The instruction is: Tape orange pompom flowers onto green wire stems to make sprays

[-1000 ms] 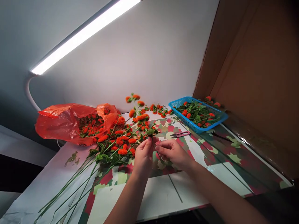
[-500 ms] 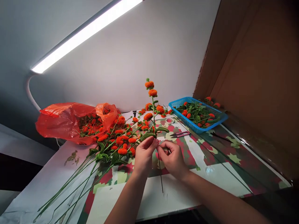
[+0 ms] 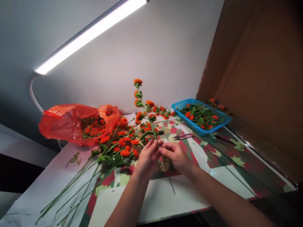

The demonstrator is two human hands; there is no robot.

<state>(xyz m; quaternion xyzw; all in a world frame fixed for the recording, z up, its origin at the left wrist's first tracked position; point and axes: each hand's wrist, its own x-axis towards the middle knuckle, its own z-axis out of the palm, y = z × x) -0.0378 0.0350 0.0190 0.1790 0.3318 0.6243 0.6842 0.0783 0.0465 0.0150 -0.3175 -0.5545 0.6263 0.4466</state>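
We held one flower stem (image 3: pixel 152 126) just below the centre of the frame, tilted with its top toward the upper left. It bore at least five orange blooms and two long green leaves near our fingers, and its thin dark lower end reached down toward the lower centre. Our left hand (image 3: pixel 148 154) was closed in a pinch around the stem just under the leaves. Our right hand (image 3: pixel 177 155) met it from the right, thumb and forefinger also pinching the stem.

Left of centre we had a pile of more flower stems (image 3: pixel 123 143), too overlapped for us to count, with bare ends fanning toward the lower left. Behind it, at the left, lay one open red plastic bag (image 3: pixel 61 123) with many blooms inside. A row of several small blooms (image 3: pixel 163 111) ran behind our hands.

Right of centre we had one white ring-shaped roll (image 3: pixel 172 122) and, just below it, one pair of pink-handled snips (image 3: pixel 183 136). At the right stood one blue basket (image 3: pixel 203 130) of greenery and orange blooms, with one dark tool (image 3: pixel 224 138) near its front edge. One lit lamp (image 3: pixel 92 34) slanted across the upper left.
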